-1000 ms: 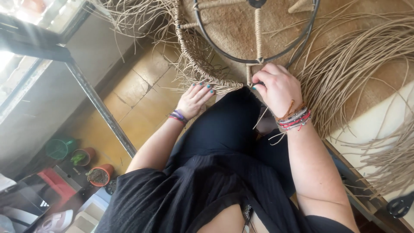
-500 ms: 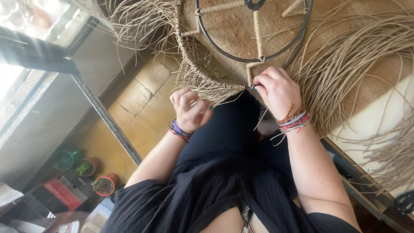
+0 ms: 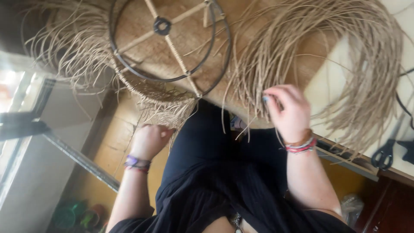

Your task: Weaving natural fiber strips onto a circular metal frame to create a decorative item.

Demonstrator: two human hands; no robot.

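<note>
Your left hand (image 3: pixel 148 140) is fisted on the woven fringe (image 3: pixel 166 110) of the wire frame (image 3: pixel 168 41) — right hand (image 3: pixel 288 110) pinches loose fibre strands (image 3: pixel 345 56) on the table (image 3: pixel 327 82).

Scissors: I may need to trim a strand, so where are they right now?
In the head view the scissors lie at the far right on the pale tabletop, just beyond the loose straw bundle and right of the right hand.
</note>
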